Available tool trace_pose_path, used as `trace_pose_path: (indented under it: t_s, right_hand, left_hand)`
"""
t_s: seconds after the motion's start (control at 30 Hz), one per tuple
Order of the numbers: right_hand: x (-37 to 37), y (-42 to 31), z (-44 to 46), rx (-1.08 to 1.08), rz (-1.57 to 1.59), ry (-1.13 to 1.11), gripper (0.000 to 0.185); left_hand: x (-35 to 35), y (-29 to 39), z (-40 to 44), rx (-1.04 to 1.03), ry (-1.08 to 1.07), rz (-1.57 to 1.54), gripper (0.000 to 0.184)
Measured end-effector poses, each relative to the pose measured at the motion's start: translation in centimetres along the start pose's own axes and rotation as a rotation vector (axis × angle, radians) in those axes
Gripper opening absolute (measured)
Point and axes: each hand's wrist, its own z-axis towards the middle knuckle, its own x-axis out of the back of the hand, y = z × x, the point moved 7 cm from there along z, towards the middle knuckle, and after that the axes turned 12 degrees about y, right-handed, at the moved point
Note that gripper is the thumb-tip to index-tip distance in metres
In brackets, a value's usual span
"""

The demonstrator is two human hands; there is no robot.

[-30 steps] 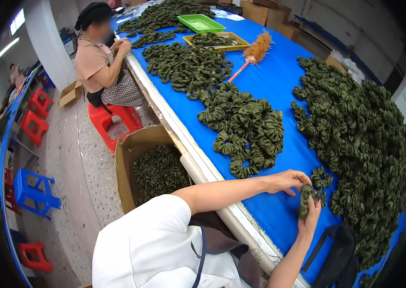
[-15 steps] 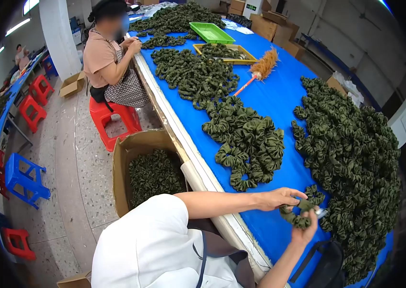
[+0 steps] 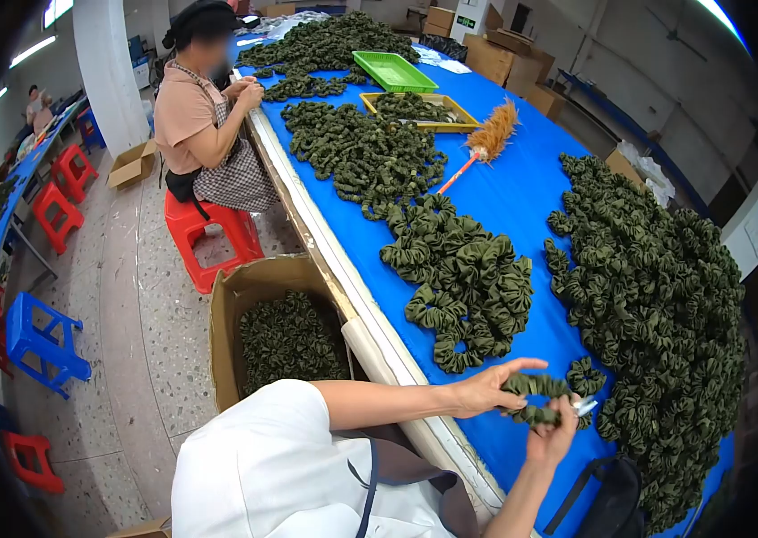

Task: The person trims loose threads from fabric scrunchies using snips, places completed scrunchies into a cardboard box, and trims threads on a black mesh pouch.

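A dark green gathered fabric ring (image 3: 536,386) is stretched between my two hands over the blue table. My left hand (image 3: 486,389) grips its left side, with the index finger extended above it. My right hand (image 3: 556,432) pinches its right side, and a small shiny metal tool (image 3: 585,406) sticks out past those fingers; its exact shape is too small to tell. Just beyond lies a single green ring (image 3: 586,377). A loose group of rings (image 3: 468,287) spreads ahead of my hands, and a large heap (image 3: 666,332) rises on the right.
A cardboard box (image 3: 225,336) holding green rings stands beside the table edge. Farther up are a feather duster (image 3: 491,134), a yellow tray (image 3: 464,127) and a green tray (image 3: 394,72). A seated co-worker (image 3: 195,125) is at the left edge. A black bag (image 3: 607,502) lies near my right arm.
My hands have moved left and slightly down with the ring, which now appears stretched wider. The metal tool shows more clearly than a second ago. The camera view has shifted a little.
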Motion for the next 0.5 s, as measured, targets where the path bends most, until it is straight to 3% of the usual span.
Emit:
trace_pose_path:
  t_s: [0.1,0.17,0.23,0.27,0.33,0.37,0.4,0.5]
  right_hand:
    - [0.7,0.1,0.1,-0.185,0.159,-0.078,0.016]
    - [-1.9,0.9,-1.9,-0.176,-0.017,-0.154,0.016]
    - [-4.4,1.9,-3.5,-0.166,-0.194,-0.233,0.016]
    - [-5.1,2.3,-3.7,-0.166,-0.194,-0.233,0.016]
    - [-6.3,3.0,-3.5,-0.104,-0.316,-0.211,0.017]
    - [-6.8,3.3,-3.2,-0.073,-0.379,-0.199,0.017]
    - [-7.2,3.5,-2.9,-0.043,-0.442,-0.188,0.018]
    - [-6.8,4.6,-1.1,-0.067,-0.430,-0.142,0.018]
  left_hand:
    - [0.6,1.2,-2.1,0.085,-0.131,0.053,0.062]
    - [1.0,2.2,-3.1,0.102,-0.144,0.084,0.061]
    - [1.7,5.7,-3.3,-0.029,-0.080,0.269,0.058]
    - [2.8,8.0,-2.8,-0.146,-0.022,0.503,0.055]
    - [5.5,15.2,-1.5,-0.397,0.123,0.522,0.058]
    - [7.8,18.8,-0.8,-0.368,0.302,0.483,0.060]
    - [8.9,23.0,-0.7,-0.349,0.391,0.384,0.072]
    - [19.4,30.6,5.1,-0.422,0.606,0.225,0.078]
